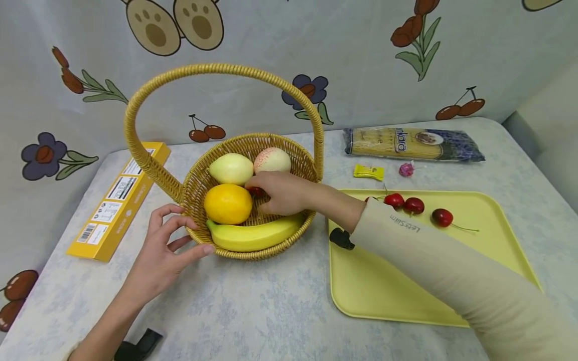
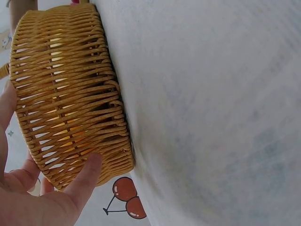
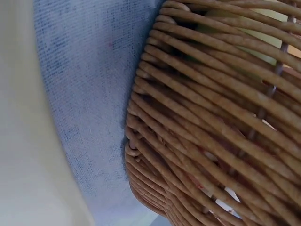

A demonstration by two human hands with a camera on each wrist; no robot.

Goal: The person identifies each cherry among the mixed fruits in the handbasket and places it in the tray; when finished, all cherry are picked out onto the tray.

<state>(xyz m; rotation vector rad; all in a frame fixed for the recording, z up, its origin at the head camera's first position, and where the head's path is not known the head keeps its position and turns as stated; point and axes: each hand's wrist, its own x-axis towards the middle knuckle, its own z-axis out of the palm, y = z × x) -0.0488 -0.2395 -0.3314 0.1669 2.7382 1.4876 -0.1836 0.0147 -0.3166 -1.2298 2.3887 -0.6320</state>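
Note:
The right hand (image 1: 289,193) reaches into a wicker basket (image 1: 311,163), its fingers and thumb bent around a red cherry (image 1: 256,191) that is mostly hidden by them. Beside that cherry lie a yellow-orange fruit (image 1: 228,204), a pale green fruit (image 1: 231,169), a pink-speckled peach (image 1: 272,160) and a banana (image 1: 257,234). With fingers at the rim and thumb against the outer wall, the left hand (image 1: 167,255) holds the basket's left front side. In the left wrist view the thumb (image 2: 87,176) presses on the weave. The right wrist view shows the basket wall (image 3: 211,108) but not the fingers.
Under the right forearm is a yellow tray (image 1: 406,296) with several cherries (image 1: 442,217) at its back. Behind it lie a pasta packet (image 1: 413,144), a yellow wrapped sweet (image 1: 368,172) and a pink one (image 1: 406,169). An orange box (image 1: 119,200) lies left of the basket, whose tall handle (image 1: 217,69) arches above.

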